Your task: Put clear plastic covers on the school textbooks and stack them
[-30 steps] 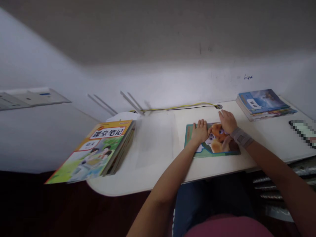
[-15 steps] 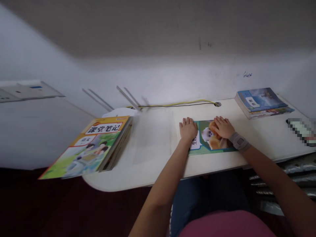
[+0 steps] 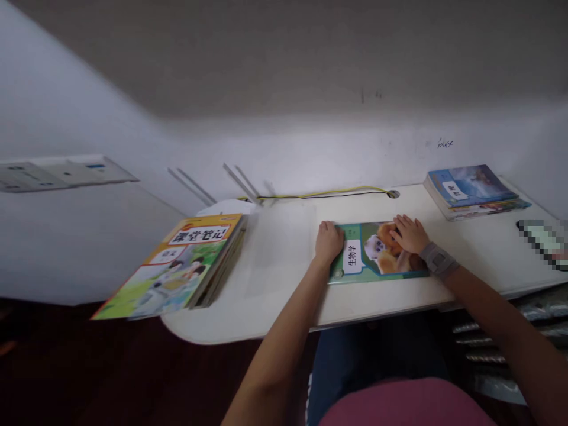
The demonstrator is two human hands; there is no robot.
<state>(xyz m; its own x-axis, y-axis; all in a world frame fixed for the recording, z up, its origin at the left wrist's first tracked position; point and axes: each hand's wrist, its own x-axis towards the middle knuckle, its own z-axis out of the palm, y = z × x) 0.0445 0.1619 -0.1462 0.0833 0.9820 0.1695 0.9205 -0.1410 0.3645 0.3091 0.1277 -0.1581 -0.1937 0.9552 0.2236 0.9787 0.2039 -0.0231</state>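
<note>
1. White desktop (image 3: 275, 296) runs along a pale wall (image 3: 310, 148), and the biology textbook (image 3: 377, 251) lies flat on it, just in from the near edge and right of the desk's middle. Its cover shows an orange-furred monkey.
2. Your left hand (image 3: 329, 241) sits on the book's left edge, beside the title label. Its fingers (image 3: 329, 226) are pressed together and curl slightly downward; from this view you cannot tell whether they pinch the edge.
3. Your right hand (image 3: 410, 234) rests palm down on the cover's upper right, its fingers (image 3: 402, 223) slightly spread and pinching nothing. A grey wrist band (image 3: 438, 260) circles that wrist.
4. With both hands bearing on a glossy cover, uneven pressure or a sideways push could skew the book or slide it toward the near edge.
5. Left of the book, a thick stack of notebooks (image 3: 177, 266) with yellow and green covers overhangs the desk's left end. A knock from your left forearm could tip it toward the dark floor.
6. Farther right, a stack of textbooks (image 3: 470, 192) sits near the back corner, and a pixelated object (image 3: 544, 239) lies near the right edge. A wide sweep of your right arm could catch either one.
</note>
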